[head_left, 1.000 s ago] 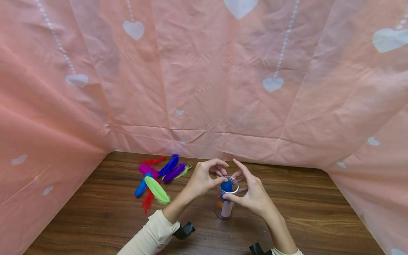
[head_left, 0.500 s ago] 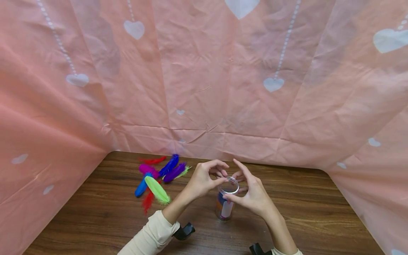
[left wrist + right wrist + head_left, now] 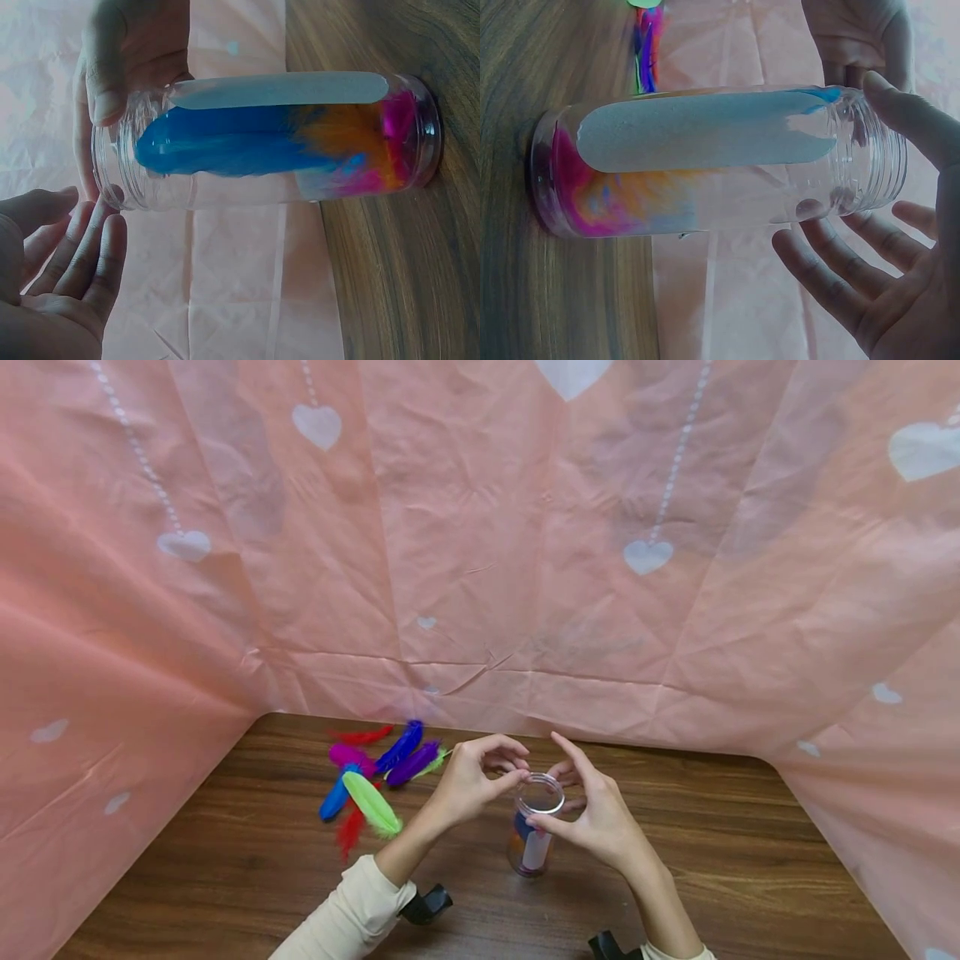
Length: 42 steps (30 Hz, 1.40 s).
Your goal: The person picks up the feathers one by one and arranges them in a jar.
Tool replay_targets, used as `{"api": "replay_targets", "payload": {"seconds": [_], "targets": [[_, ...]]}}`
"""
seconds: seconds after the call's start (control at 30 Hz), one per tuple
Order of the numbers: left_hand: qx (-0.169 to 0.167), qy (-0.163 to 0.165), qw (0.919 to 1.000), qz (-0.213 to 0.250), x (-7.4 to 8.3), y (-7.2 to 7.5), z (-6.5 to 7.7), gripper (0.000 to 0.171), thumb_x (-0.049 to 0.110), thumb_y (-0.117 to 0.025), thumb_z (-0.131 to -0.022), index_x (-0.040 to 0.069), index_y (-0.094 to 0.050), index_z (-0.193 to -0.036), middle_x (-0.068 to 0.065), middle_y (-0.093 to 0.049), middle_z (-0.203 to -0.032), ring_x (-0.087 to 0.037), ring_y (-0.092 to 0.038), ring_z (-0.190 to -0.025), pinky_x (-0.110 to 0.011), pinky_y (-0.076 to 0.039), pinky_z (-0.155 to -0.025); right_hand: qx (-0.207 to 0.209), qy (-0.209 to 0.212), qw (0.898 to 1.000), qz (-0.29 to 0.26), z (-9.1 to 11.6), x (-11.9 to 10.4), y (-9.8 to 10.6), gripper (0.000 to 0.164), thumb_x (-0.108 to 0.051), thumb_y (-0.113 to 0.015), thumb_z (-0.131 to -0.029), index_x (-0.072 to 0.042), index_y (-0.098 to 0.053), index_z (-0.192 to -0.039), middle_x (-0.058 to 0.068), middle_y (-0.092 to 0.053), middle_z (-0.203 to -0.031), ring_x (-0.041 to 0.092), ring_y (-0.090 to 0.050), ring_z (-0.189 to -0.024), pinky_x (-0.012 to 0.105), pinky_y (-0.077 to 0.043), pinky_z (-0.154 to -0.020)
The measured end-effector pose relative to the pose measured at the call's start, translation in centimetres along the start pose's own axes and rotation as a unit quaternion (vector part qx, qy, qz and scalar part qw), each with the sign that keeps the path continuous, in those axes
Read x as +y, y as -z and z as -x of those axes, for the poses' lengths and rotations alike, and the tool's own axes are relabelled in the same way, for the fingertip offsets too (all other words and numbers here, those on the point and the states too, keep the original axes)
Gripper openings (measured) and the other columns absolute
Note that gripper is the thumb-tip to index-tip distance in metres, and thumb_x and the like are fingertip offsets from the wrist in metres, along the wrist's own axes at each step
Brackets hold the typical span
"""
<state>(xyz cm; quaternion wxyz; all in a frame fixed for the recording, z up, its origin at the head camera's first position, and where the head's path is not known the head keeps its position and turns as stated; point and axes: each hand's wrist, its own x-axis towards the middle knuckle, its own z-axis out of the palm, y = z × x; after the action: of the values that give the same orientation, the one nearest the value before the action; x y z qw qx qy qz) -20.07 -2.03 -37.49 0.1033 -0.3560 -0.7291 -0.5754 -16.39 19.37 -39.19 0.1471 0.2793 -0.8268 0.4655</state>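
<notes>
A clear plastic jar point(image 3: 519, 843), lidless with a threaded neck and a pale label point(image 3: 705, 131), stands upright on the wooden table. Inside it a blue feather point(image 3: 225, 142) reaches up toward the neck, above an orange feather point(image 3: 341, 133) and magenta ones at the bottom. My right hand point(image 3: 600, 818) steadies the jar near its mouth, thumb on the near side and fingers behind. My left hand point(image 3: 468, 781) is at the left of the rim, holding nothing. Its fingers are loosely bent, with fingertips right by the rim in the left wrist view.
Left of the jar lies a loose group of feathers on the table point(image 3: 712, 860): light green point(image 3: 371, 802), blue point(image 3: 333, 797), magenta point(image 3: 351, 758), purple point(image 3: 414, 762), dark blue point(image 3: 401, 746) and red point(image 3: 363, 736). A pink heart-print cloth point(image 3: 480, 568) encloses the back and sides.
The blue feather has dropped from the jar's mouth down into the jar. My left hand has let go and drawn slightly left from the rim; my right hand stays on the jar.
</notes>
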Motion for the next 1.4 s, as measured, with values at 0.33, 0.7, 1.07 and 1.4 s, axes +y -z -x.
{"api": "replay_targets", "payload": {"seconds": [0.33, 0.7, 1.07, 1.4], "targets": [[0.006, 0.015, 0.9991, 0.039, -0.3, 0.9, 0.3, 0.020, -0.011, -0.076, -0.087, -0.009, -0.069, -0.106, -0.028, -0.073, -0.094, -0.037, -0.076, -0.083, -0.028, -0.062, -0.075, 0.002, 0.010, 1.000, -0.008, -0.1, -0.2, 0.0, 0.106, -0.006, -0.096, -0.071, -0.007, -0.035, -0.158, 0.015, -0.066, -0.109, 0.038, -0.071, -0.098, 0.027, -0.062, -0.070], [0.058, 0.005, 0.9952, -0.078, -2.0, 4.2, 1.7, 0.017, -0.008, -0.078, -0.086, -0.004, -0.072, -0.101, -0.016, -0.077, -0.091, -0.027, -0.075, -0.077, -0.030, -0.062, -0.071, 0.007, -0.004, 1.000, -0.003, -0.2, -0.3, -0.2, 0.111, -0.002, -0.096, -0.067, -0.008, -0.035, -0.159, 0.012, -0.066, -0.108, 0.034, -0.071, -0.098, 0.027, -0.062, -0.071], [0.093, -0.007, 0.9532, -0.288, -3.7, 7.9, 3.3, 0.023, -0.006, -0.083, -0.082, -0.001, -0.073, -0.101, -0.012, -0.074, -0.095, -0.025, -0.070, -0.081, -0.036, -0.061, -0.069, 0.006, -0.012, 1.000, -0.005, -0.1, -0.3, -0.2, 0.110, -0.003, -0.097, -0.067, -0.008, -0.035, -0.159, 0.012, -0.066, -0.109, 0.039, -0.070, -0.100, 0.026, -0.062, -0.071], [0.050, -0.020, 0.9048, -0.422, -4.9, 9.6, 4.3, 0.024, -0.004, -0.083, -0.082, 0.001, -0.072, -0.103, -0.009, -0.071, -0.099, -0.028, -0.072, -0.087, -0.042, -0.061, -0.074, 0.006, -0.011, 1.000, -0.003, -0.1, -0.3, -0.2, 0.111, -0.003, -0.097, -0.067, -0.008, -0.035, -0.159, 0.011, -0.066, -0.109, 0.035, -0.071, -0.099, 0.026, -0.062, -0.071]]}}
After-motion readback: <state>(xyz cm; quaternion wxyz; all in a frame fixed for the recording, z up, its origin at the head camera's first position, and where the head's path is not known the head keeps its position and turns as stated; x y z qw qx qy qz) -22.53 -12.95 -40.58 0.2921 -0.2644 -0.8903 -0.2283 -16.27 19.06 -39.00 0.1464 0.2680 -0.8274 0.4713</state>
